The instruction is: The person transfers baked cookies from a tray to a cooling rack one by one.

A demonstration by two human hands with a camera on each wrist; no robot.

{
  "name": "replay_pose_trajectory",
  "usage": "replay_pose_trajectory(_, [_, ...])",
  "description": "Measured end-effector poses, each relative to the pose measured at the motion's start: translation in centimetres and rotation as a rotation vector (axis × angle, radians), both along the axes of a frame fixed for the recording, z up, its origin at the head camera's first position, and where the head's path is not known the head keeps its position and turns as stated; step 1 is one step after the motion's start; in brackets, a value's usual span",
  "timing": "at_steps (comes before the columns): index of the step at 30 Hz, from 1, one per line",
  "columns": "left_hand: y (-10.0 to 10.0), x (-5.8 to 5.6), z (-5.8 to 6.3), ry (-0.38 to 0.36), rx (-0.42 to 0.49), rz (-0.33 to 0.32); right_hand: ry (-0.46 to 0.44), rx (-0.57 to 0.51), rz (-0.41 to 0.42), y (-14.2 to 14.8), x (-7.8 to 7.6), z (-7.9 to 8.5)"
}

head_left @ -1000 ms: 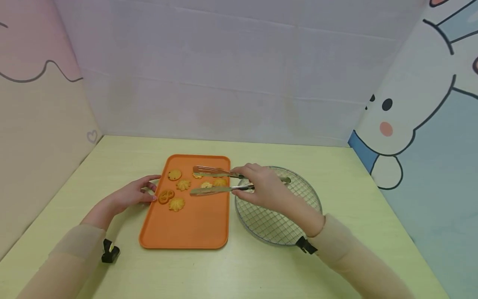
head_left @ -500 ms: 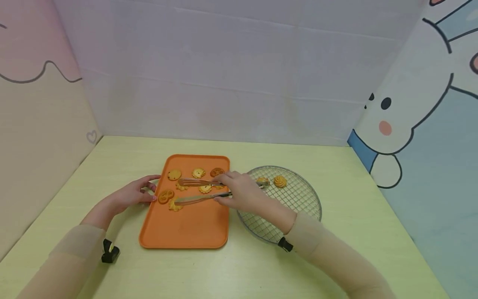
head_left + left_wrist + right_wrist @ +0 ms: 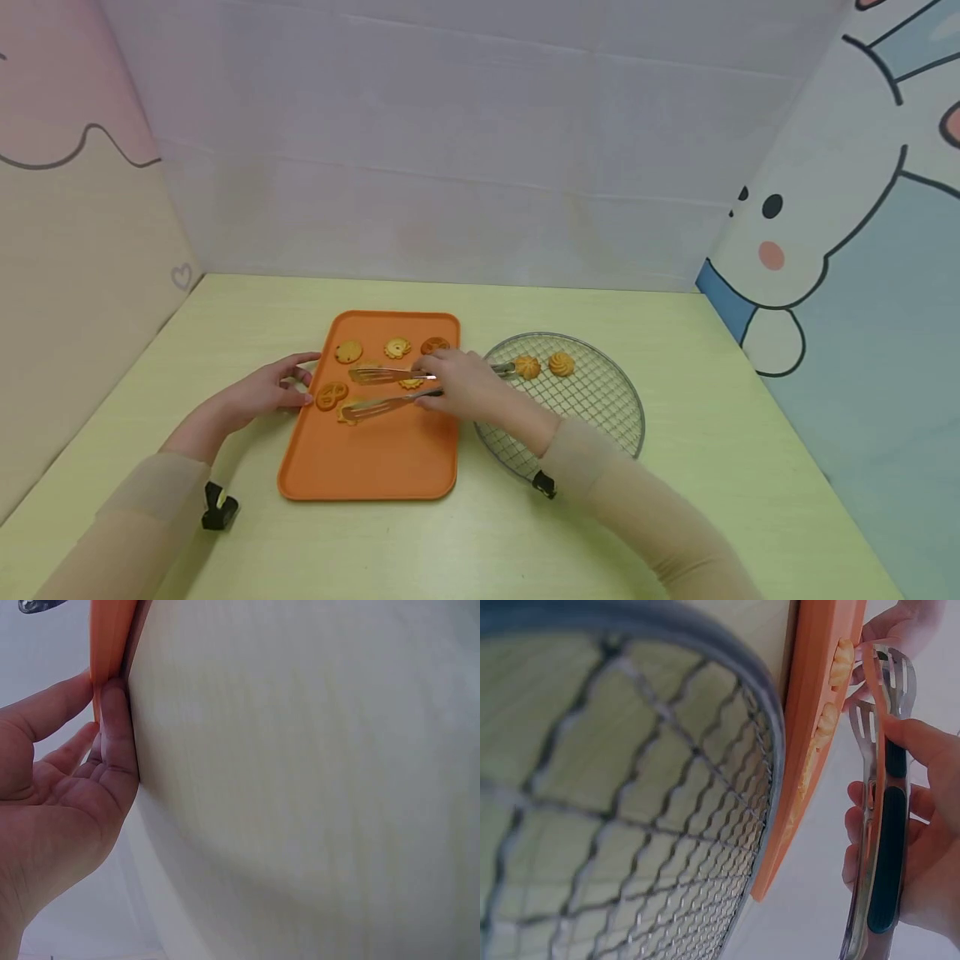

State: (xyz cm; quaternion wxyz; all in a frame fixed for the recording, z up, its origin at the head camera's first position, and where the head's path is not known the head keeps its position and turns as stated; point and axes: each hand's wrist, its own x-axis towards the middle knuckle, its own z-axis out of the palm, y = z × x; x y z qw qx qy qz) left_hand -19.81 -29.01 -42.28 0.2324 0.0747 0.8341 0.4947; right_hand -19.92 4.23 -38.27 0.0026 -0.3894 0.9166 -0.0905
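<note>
My left hand [image 3: 258,396] holds the left edge of an orange tray [image 3: 367,471], thumb and curled fingers at its rim; the left wrist view shows the tray's edge [image 3: 111,637] between them. My right hand [image 3: 468,387] grips metal tongs [image 3: 390,404] with dark handle pads [image 3: 887,862]. Their two slotted arms are spread over the tray's middle, partly covering flower-shaped cookies [image 3: 347,414]. Other cookies on the tray include a round one [image 3: 348,352], a pretzel-shaped one [image 3: 332,396], a scalloped one [image 3: 397,347] and a browner one [image 3: 435,345].
Right of the tray lies a round wire cooling rack [image 3: 592,408], partly under my right forearm. On it sit a ridged cookie [image 3: 527,367] and a swirled cookie [image 3: 561,364]. Behind the pale table [image 3: 255,300] stands a light wall [image 3: 450,167], with printed panels on both sides.
My right hand has carried the tongs leftward and slightly toward me over the tray, uncovering the two cookies on the rack. My left hand has stayed at the tray's edge.
</note>
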Motion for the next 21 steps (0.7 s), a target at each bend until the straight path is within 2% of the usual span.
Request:
replay_pose_trajectory(9, [0.2, 0.8, 0.2, -0.018, -0.016, 0.022, -0.05, 0.052, 0.005, -0.8, -0.2, -0.4])
replay_pose_trajectory(21, [0.4, 1.7, 0.7, -0.024, -0.03, 0.045, -0.085, 0.071, 0.034, -1.7, 0.3, -0.9])
